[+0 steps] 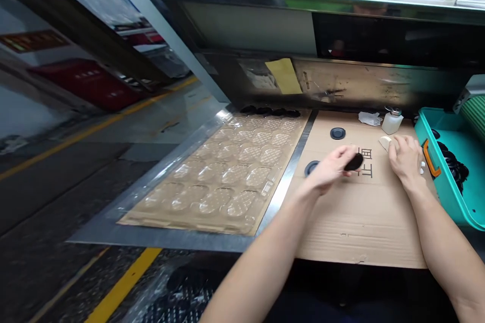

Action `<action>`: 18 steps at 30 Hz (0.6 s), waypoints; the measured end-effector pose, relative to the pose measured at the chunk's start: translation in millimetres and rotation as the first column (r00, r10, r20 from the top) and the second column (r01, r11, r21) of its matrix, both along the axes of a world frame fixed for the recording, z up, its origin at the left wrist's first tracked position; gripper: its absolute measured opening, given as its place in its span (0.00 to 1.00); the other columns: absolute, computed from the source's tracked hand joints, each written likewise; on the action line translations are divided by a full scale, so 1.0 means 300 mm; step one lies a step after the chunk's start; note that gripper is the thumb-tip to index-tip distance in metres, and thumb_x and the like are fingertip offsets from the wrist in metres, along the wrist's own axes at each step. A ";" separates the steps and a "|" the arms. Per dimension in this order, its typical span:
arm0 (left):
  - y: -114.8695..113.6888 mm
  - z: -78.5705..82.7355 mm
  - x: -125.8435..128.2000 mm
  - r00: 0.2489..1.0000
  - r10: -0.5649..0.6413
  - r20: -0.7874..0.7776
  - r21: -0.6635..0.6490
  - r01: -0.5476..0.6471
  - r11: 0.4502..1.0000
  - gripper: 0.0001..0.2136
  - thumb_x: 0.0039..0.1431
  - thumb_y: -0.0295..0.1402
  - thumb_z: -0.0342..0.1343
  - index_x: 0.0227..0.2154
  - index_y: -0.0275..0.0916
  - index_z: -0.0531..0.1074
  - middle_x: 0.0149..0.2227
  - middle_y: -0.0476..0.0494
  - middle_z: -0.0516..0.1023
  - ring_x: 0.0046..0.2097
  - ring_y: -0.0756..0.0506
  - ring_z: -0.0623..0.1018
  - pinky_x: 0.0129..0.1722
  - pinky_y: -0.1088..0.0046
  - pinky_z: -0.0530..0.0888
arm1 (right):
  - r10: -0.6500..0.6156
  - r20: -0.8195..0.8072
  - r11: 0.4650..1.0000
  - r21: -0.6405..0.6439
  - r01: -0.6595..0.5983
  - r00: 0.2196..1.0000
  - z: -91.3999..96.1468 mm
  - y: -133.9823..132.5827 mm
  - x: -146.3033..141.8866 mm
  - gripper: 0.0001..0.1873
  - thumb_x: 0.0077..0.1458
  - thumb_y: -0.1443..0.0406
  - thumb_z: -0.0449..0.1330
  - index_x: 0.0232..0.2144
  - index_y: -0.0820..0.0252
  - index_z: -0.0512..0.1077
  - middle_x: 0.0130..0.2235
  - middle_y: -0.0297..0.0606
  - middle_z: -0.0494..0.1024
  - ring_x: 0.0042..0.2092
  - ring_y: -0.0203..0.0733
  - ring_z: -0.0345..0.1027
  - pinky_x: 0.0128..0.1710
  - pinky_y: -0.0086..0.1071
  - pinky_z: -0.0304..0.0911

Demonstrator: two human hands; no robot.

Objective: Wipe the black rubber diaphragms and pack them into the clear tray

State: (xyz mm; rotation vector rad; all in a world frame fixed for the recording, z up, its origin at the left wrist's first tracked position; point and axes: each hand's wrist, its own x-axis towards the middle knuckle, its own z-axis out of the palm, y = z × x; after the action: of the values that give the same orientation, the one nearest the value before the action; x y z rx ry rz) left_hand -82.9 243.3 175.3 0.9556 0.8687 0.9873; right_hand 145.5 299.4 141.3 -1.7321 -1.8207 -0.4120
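My left hand pinches a black rubber disc by its edge, just above a cardboard sheet. My right hand rests over the sheet's right side, its fingers holding a small cream-coloured pad whose material I cannot tell. Two more dark round discs lie on the cardboard: one near the far edge, another partly hidden behind my left hand. Close to my right hand stands a small white plastic bottle.
A teal bin with an orange handle holds black discs at the right. To the left, a clear blister tray lies on a metal-edged surface, with several black discs along its far edge. Crumpled tissue sits behind; a shelf runs overhead.
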 end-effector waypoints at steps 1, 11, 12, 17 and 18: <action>-0.012 0.010 -0.053 0.994 0.042 -0.100 0.054 -0.036 0.998 0.22 0.58 0.54 0.61 0.38 0.38 0.69 0.37 0.41 0.79 0.34 0.48 0.81 0.26 0.80 0.68 | 0.034 -0.004 0.999 -0.007 -0.034 0.999 -0.004 -0.006 -0.015 0.19 0.65 0.60 0.50 0.50 0.59 0.76 0.48 0.48 0.75 0.47 0.53 0.64 0.47 0.42 0.55; 0.046 -0.034 -0.356 0.206 0.191 -0.960 0.205 0.050 0.978 0.21 0.61 0.55 0.49 0.37 0.40 0.70 0.32 0.42 0.79 0.33 0.41 0.78 0.34 0.68 0.71 | 0.155 -0.241 0.988 0.031 -0.152 0.958 0.074 -0.059 -0.059 0.14 0.63 0.65 0.52 0.41 0.60 0.78 0.47 0.47 0.76 0.46 0.50 0.68 0.48 0.41 0.61; 0.058 -0.040 -0.349 0.151 0.178 -0.972 0.195 0.108 0.975 0.22 0.61 0.56 0.48 0.38 0.40 0.70 0.35 0.39 0.81 0.36 0.39 0.79 0.37 0.67 0.71 | 0.190 -0.271 0.982 0.063 -0.180 0.943 0.104 -0.096 -0.061 0.14 0.63 0.65 0.52 0.41 0.60 0.78 0.47 0.47 0.76 0.47 0.50 0.69 0.48 0.41 0.63; 0.078 -0.043 -0.318 0.028 0.081 -0.996 0.085 0.255 0.963 0.27 0.60 0.59 0.45 0.41 0.39 0.74 0.44 0.33 0.83 0.45 0.34 0.81 0.44 0.63 0.73 | 0.381 -0.266 0.914 0.254 -0.317 0.886 0.162 -0.488 0.003 0.13 0.61 0.65 0.57 0.45 0.53 0.78 0.49 0.42 0.78 0.49 0.47 0.74 0.50 0.40 0.70; 0.075 -0.038 -0.316 0.019 0.082 -0.996 0.084 0.255 0.963 0.28 0.60 0.59 0.44 0.41 0.39 0.75 0.42 0.34 0.83 0.44 0.33 0.81 0.44 0.62 0.74 | 0.364 -0.265 0.917 0.270 -0.294 0.893 0.140 -0.589 0.031 0.13 0.59 0.66 0.59 0.45 0.50 0.79 0.47 0.40 0.79 0.47 0.47 0.75 0.49 0.41 0.72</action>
State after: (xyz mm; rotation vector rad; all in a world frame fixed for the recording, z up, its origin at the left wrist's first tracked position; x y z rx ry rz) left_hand -177.7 265.8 163.8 2.0103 1.8936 0.0476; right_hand 154.7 122.8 183.3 -1.2230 -1.7196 -0.1803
